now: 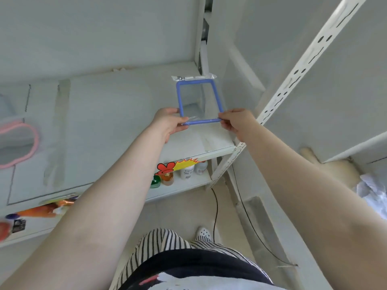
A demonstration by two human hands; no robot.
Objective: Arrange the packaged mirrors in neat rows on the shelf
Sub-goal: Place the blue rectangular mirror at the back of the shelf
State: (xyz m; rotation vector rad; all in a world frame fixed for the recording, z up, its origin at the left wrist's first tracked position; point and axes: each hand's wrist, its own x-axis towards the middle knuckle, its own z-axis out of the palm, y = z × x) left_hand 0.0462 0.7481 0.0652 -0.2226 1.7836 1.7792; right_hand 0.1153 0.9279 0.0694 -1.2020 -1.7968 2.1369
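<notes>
Blue-framed square mirror in clear plastic packaging (200, 101) is held over the right end of the white metal shelf board (117, 105), close to the back wall, with its far edge tilted up and a white labelled header strip at the top. Left hand (167, 124) pinches the near left corner of the frame, thumb on top and fingers curled beneath. Right hand (236, 122) pinches the near right corner in the same manner, fingers curled round the frame edge. Whether the mirror's underside touches the board cannot be told from this view.

Pink-framed packaged mirror (19, 143) lies flat on the same shelf board at the far left, well apart from the blue one. Further flat clear-wrapped packages lie between the two, their contents too pale to identify.

White perforated steel upright (303, 65) rises just right of the right hand. On the lower shelf (188, 183) stand a green bottle (155, 181), an orange bottle (167, 178) and two white bottles (193, 169), behind a red and yellow paper tag (178, 165). Black cable (215, 208) runs down to the floor beside a white perforated shoe (203, 234). Striped trousers show at the bottom edge.
</notes>
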